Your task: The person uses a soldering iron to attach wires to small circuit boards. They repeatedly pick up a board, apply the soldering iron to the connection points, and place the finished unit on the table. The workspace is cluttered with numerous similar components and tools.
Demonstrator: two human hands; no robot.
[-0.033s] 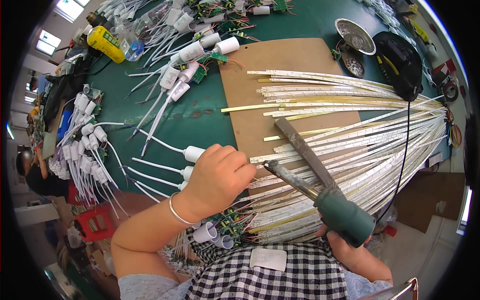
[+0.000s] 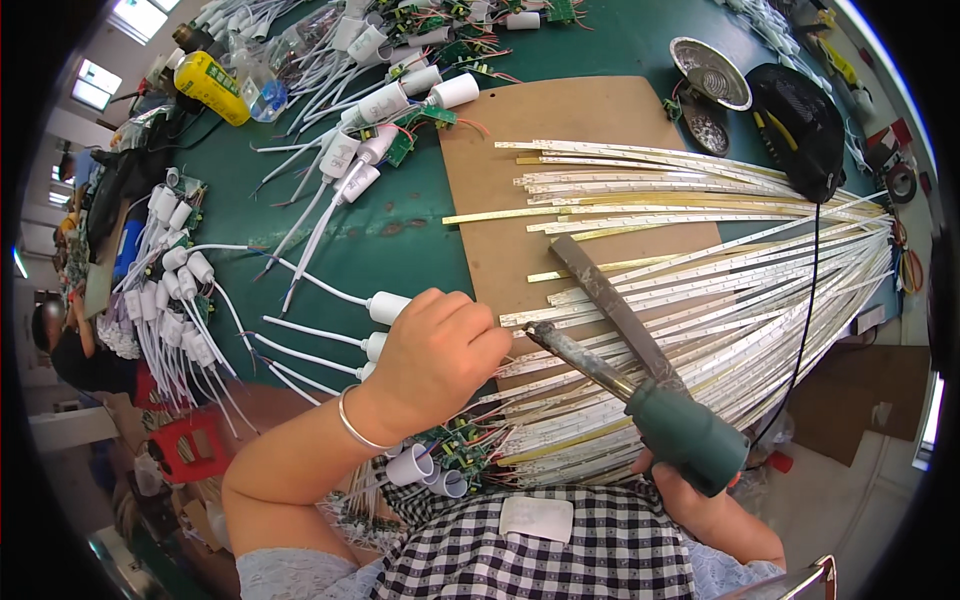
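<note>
My right hand (image 2: 700,505) grips a soldering iron (image 2: 690,440) by its thick green handle. The iron's dark tip points left, touching or very near the end of one narrow LED strip (image 2: 580,318). Just left of that tip, my left hand (image 2: 440,345) is closed in a pinch; whatever lies between its fingers is hidden. Beside my left hand are white cylindrical lamp caps (image 2: 388,308) with white cables running left. A flat, dark metal bar (image 2: 620,310) lies slanted across the strips behind the iron. Green circuit boards (image 2: 460,445) with thin wires sit below my left wrist.
A brown board (image 2: 560,110) lies under the strips on the green table (image 2: 390,240). More cabled lamp caps (image 2: 160,300) pile up at left. A metal bowl (image 2: 710,72) and a black mesh object (image 2: 795,125) stand at far right. The iron's black cord (image 2: 812,290) crosses the strips.
The soldering iron's handle has shifted very slightly left. My left hand looks unmoved.
</note>
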